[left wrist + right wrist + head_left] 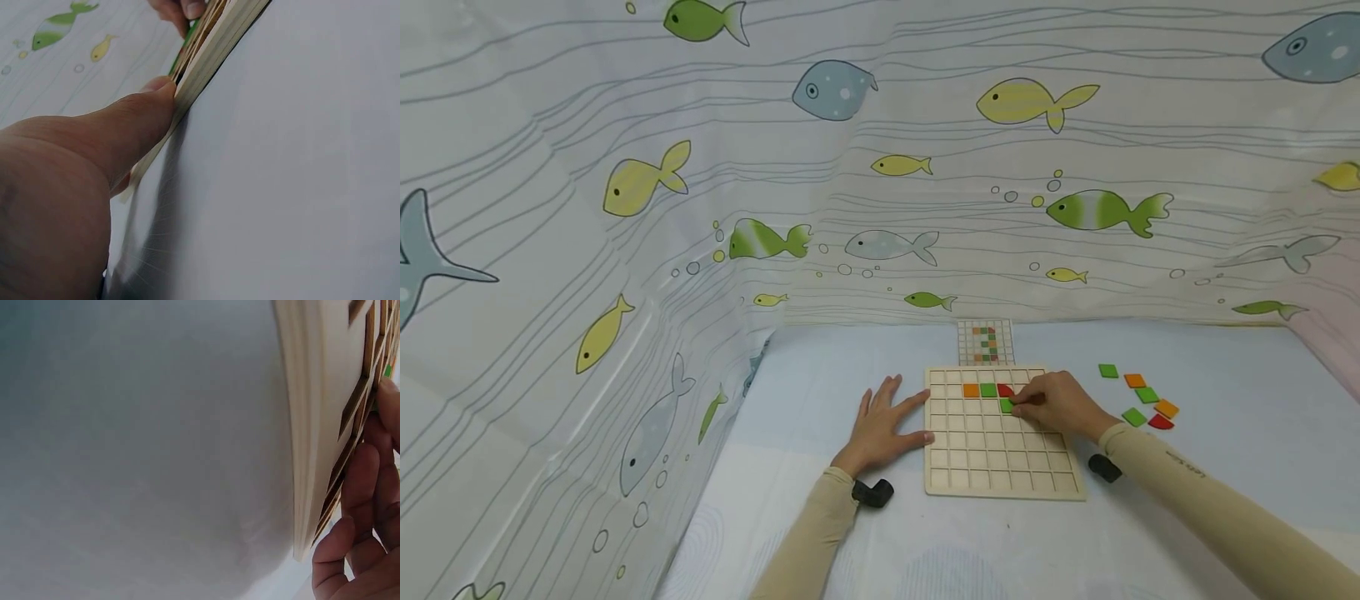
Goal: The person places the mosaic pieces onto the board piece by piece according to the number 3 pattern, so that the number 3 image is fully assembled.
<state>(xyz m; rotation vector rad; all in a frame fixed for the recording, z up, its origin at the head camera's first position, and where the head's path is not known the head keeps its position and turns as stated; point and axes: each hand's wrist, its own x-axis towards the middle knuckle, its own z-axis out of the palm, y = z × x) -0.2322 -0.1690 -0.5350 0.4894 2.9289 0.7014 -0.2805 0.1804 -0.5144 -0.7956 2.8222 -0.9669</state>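
Note:
A wooden grid board [966, 458] lies flat on the table. My left hand [880, 429] is at its left edge with fingers spread, thumb and index fingertip at the rim. In the left wrist view the thumb [134, 115] rests against the board's side. Over the board's upper part, my right hand [1060, 404] pinches a green square tile [1007, 406] between thumb and index finger, low at a grid cell. Just above that tile, an orange tile [972, 390], another green tile [988, 390] and a red rounded tile [1004, 390] sit side by side in one row.
Behind the board lies a pattern card [985, 342] printed with a grid of coloured squares. Several loose tiles lie right of the board, among them a green one [1108, 371], an orange one [1167, 408] and a red one [1161, 422]. A fish-print curtain [850, 192] surrounds the table.

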